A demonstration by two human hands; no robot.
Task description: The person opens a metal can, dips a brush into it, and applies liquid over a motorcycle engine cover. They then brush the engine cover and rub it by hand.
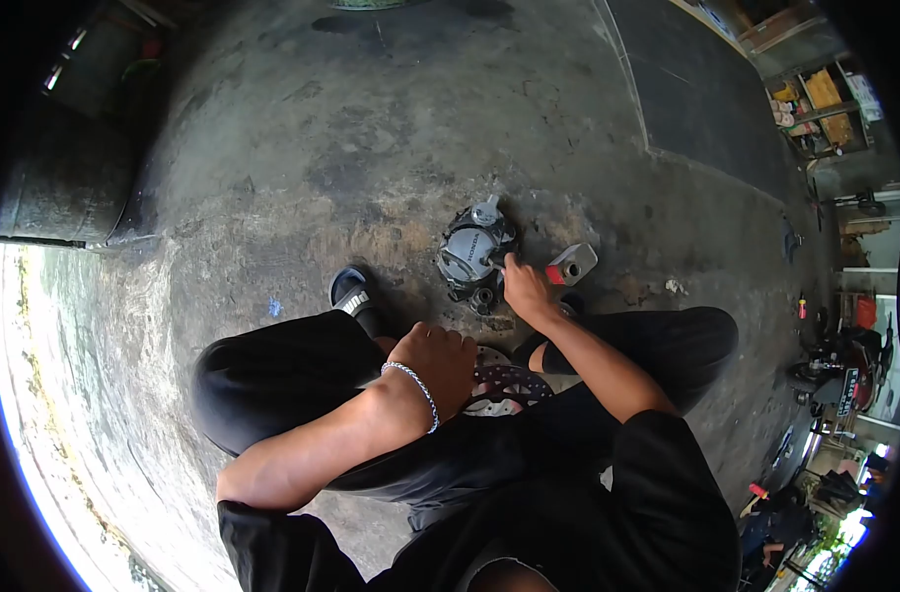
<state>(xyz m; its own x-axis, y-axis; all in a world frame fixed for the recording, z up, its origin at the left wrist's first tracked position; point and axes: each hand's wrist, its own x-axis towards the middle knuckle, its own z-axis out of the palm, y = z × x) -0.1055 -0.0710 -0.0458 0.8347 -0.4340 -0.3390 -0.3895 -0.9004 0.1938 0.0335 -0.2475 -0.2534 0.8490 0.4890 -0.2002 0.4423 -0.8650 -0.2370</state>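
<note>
Disc (pixel 517 383): qty 1, perforated, betw. my legs, partly hidden.
L grip (pixel 432 367): qty 1, curled, just beside disc; fingertips hidden, can't tell how far closed or if anything's in it.
R grip (pixel 527 288): qty 1, fingers bent in at R side of cover (pixel 466 253), appar. touching; gap hidden, can't tell if I've hold of it.
Sandals: 1 clear, L foot (pixel 351 290); R mostly hidden.
Cover: qty 1, grey, "HONDA" mkd., on floor (pixel 371 212) ahead of my feet. Prob. metal: hvy for its size, stiff, not fragile; dark rim looks greasy, so poss. slippery. Best hold: both sides, under rim.
Bottle (pixel 574 264): qty 1, grey w/ red, just R of cover; prob. lt.
Motorbike (pixel 848 383): 1 made out, far R.
</note>
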